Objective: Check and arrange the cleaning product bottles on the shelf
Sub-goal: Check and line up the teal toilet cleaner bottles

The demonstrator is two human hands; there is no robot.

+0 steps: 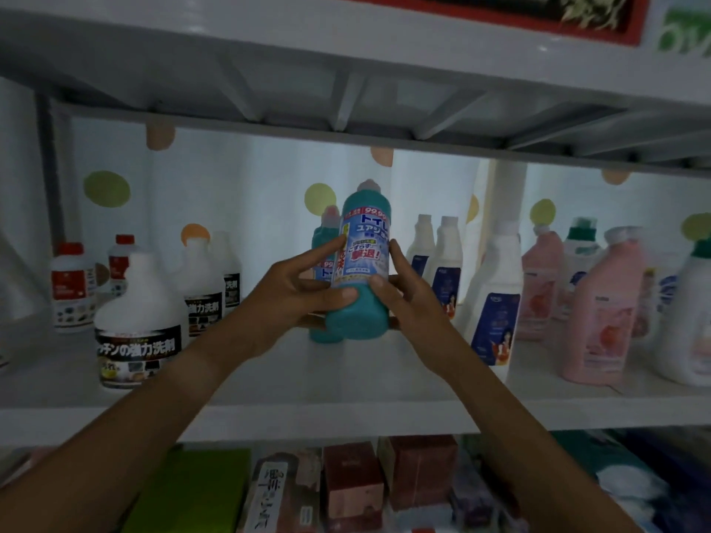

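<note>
Both hands hold the teal bottle (pixel 363 263) upright over the middle of the shelf (pixel 346 378): left hand (pixel 296 290) has thumb and fingers pinching its label, right hand (pixel 400 290) wraps the other side. Another teal bottle (pixel 321 332) stands just behind.

White shelf (pixel 346 382) stocked with cleaning bottles

White jugs with black labels (pixel 138 325) stand left, a teal bottle (pixel 321 286) centre, white bottles (pixel 496 298) and pink bottles (pixel 608 313) right.

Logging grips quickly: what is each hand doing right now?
Left hand: holds the teal bottle.
Right hand: holds the same teal bottle.
</note>
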